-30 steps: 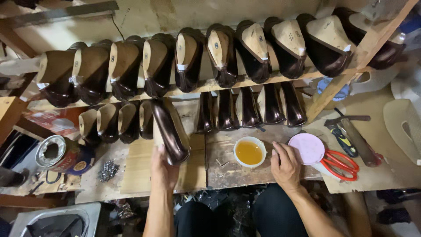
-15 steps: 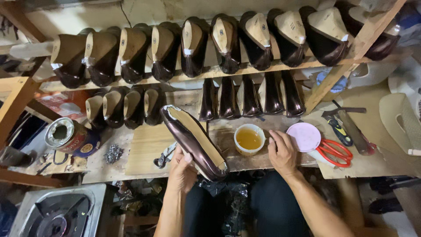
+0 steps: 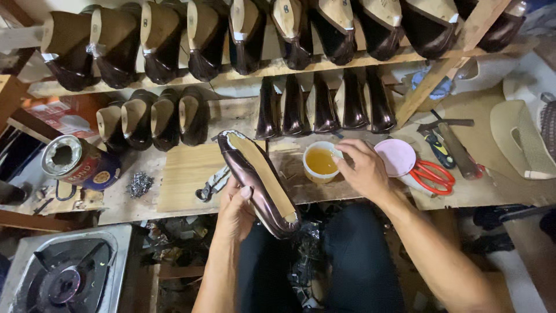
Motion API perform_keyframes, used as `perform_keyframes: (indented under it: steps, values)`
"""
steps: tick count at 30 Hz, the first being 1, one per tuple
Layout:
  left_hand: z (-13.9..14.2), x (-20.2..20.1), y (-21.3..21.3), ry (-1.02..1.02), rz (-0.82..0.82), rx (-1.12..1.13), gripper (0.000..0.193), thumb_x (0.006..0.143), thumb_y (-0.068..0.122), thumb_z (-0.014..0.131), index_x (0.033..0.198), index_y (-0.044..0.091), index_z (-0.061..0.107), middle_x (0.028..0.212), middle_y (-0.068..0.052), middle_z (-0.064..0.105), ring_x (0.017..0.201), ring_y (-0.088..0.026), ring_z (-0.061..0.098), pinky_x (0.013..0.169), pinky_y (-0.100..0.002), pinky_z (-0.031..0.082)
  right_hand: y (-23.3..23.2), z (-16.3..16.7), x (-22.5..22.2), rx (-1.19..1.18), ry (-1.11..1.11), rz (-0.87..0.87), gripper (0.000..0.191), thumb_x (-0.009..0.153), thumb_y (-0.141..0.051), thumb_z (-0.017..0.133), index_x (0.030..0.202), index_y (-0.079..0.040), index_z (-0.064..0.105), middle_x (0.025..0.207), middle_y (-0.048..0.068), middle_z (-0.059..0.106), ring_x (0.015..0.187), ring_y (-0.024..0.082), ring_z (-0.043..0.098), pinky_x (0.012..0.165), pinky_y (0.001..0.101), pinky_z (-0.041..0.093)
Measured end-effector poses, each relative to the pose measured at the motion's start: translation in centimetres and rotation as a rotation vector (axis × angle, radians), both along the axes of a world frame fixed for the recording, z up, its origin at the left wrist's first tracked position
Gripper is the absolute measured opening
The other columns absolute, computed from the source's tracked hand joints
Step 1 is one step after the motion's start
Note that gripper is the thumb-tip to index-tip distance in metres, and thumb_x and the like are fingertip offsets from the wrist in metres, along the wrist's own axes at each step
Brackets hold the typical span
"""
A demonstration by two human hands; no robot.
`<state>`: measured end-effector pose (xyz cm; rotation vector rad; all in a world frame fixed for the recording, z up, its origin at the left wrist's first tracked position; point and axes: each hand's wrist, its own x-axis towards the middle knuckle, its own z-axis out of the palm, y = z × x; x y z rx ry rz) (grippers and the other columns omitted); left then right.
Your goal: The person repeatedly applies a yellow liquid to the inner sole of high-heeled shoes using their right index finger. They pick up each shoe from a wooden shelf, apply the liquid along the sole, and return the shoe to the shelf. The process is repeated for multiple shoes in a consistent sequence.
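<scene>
My left hand [image 3: 236, 210] grips a dark brown shoe upper [image 3: 256, 181] stretched on a last, sole side up, its tan insole showing. It is tilted over my lap at the bench's front edge. My right hand [image 3: 360, 170] rests beside a small white cup of amber liquid [image 3: 320, 162], fingertips touching its rim; whether they pinch anything is not clear. Pliers [image 3: 212, 184] lie on the wooden board just left of the shoe.
Two rows of lasted dark shoes [image 3: 301, 35] fill the racks at the back. Right of the cup lie a pink lid [image 3: 396, 157], red-handled scissors [image 3: 433, 175] and a hammer [image 3: 457, 149]. An open tin [image 3: 74, 160], loose nails [image 3: 139, 184] and a gas burner [image 3: 63, 278] sit left.
My left hand has drawn the shoe off the bench toward my lap and turned its sole up. My right hand has shifted left from the pink lid to the cup.
</scene>
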<state>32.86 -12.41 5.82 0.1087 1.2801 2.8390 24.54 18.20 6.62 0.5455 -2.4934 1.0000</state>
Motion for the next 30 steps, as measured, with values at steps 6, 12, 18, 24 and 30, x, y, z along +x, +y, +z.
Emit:
perform_keyframes:
  steps: [6,12,18,24,30]
  values:
    - [-2.3,0.1,-0.6,-0.073,0.056,0.004,0.066,0.091,0.037,0.07,0.145,0.006,0.05,0.126,-0.009,0.068,0.113,-0.021,0.067,0.096,-0.037,0.056,-3.1,-0.6,-0.2,0.244,0.073,0.028,0.046,0.085,-0.04,0.077,0.113,-0.004,0.076,0.145,0.017,0.056,0.134,0.039,0.049,0.108,0.0475,0.043]
    - [-3.2,1.4,-1.7,-0.027,0.028,-0.035,0.061,0.095,0.034,0.07,0.144,0.002,0.053,0.123,-0.01,0.067,0.108,-0.02,0.066,0.091,-0.037,0.055,-5.5,-0.7,-0.1,0.382,0.044,0.051,0.058,0.08,-0.055,0.075,0.112,-0.007,0.079,0.159,0.017,0.041,0.147,0.043,0.033,0.114,0.0615,0.032]
    - [-1.7,3.1,-2.4,-0.108,0.032,-0.079,0.062,0.091,0.034,0.066,0.143,0.005,0.053,0.123,-0.011,0.069,0.107,-0.021,0.068,0.089,-0.036,0.057,-6.7,-0.2,0.5,0.514,-0.125,0.041,0.063,0.075,-0.064,0.073,0.108,-0.011,0.08,0.164,0.012,0.031,0.153,0.042,0.018,0.115,0.0673,0.022]
    - [-0.5,4.0,-2.6,-0.091,0.04,-0.067,0.061,0.092,0.031,0.066,0.144,0.002,0.052,0.124,-0.012,0.068,0.108,-0.022,0.067,0.092,-0.036,0.056,-6.7,0.2,1.2,0.51,-0.224,0.063,0.066,0.074,-0.064,0.075,0.112,-0.01,0.08,0.167,0.011,0.025,0.154,0.044,0.011,0.113,0.0682,0.015]
    - [-0.5,3.9,-2.6,-0.067,0.039,-0.085,0.055,0.092,0.025,0.066,0.139,0.001,0.056,0.123,-0.012,0.069,0.109,-0.021,0.066,0.095,-0.035,0.053,-5.8,0.3,1.6,0.381,-0.027,0.076,0.047,0.08,-0.052,0.076,0.084,-0.006,0.082,0.152,0.012,0.05,0.149,0.039,0.032,0.118,0.0558,0.028]
